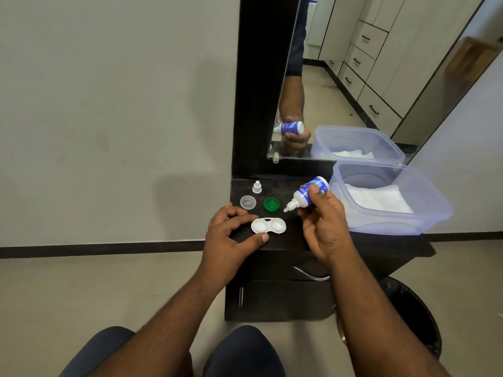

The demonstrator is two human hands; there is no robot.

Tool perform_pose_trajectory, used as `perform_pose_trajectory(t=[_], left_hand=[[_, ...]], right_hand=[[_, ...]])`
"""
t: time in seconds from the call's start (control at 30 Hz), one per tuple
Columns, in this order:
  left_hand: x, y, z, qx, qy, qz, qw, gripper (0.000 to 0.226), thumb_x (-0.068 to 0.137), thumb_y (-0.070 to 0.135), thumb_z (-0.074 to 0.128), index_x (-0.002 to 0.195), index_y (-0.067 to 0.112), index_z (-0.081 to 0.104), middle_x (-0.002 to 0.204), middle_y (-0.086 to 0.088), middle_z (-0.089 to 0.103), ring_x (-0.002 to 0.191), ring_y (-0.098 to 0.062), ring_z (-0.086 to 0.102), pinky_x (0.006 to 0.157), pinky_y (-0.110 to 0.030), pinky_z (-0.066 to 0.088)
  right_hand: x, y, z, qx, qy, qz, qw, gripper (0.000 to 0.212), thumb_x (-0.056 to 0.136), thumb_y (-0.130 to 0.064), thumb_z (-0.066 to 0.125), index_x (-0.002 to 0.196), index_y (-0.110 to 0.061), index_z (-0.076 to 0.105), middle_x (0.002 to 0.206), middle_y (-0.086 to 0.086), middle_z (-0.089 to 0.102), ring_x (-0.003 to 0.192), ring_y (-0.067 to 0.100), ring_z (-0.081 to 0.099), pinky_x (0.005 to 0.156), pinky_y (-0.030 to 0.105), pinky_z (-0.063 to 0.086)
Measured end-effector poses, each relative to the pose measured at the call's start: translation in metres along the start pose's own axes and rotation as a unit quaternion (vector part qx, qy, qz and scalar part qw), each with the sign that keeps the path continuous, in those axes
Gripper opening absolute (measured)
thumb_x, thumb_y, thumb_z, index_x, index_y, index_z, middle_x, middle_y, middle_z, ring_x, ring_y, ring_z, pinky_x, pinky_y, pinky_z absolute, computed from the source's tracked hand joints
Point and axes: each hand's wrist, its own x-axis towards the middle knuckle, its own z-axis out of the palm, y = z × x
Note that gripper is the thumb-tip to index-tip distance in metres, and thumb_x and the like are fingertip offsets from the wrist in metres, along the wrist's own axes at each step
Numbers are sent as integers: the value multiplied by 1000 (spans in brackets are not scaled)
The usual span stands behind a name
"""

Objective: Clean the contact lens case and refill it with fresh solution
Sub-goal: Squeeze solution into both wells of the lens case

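Lens case is sat open on the dark cabinet top, both white wells facing up, so everything else gets placed off that; it's steadied by the left hand, thumb tip touching the near rim and a curled finger against the far-left edge, so basically pinched from two sides. Just right of the case and a bit above it, the solution bottle is gripped by the right hand, fingers and thumb wrapped round the blue-and-white body; it's tilted with the uncapped white nozzle aimed down-left toward the case, the tip well short of the wells, hanging past the right-hand one. Behind the case, a green cap is lying open side up; left of that a clear cap the same way; further back still, the small white bottle cap is stood upright. Right of the case, well apart, a clear plastic tub with folded white tissue inside is parked; a mirror is propped behind it all; a black bin is seen on the floor, down to the right.
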Motion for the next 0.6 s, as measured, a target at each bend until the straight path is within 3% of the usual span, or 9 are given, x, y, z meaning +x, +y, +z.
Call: perform_pose_trajectory(t=[0.1,0.3,0.6], left_hand=[[-1,1,-1,-1,-2,-10,1000,37,69,27,85,104,27,74,109,13,57,124,-15,47,101,-46,44],[-1,6,-4,-1,-10,-21,1000,37,70,24,84,105,26,74,110,11,56,122,-13,47,102,-42,43],[1,8,-9,8,-25,-21,999,37,70,24,84,105,25,74,109,13,58,127,-9,43,105,-37,41]], right_hand=[[1,2,-1,-17,-9,-11,1000,7,91,-15,56,88,-14,62,69,-5,68,71,7,60,70,23,44],[2,3,-1,-33,-18,-12,999,4,89,-12,58,90,-13,62,77,2,65,70,7,62,65,19,49],[6,6,-2,-39,-34,-13,999,4,85,-11,61,88,-11,63,71,-1,66,71,8,62,70,22,52]])
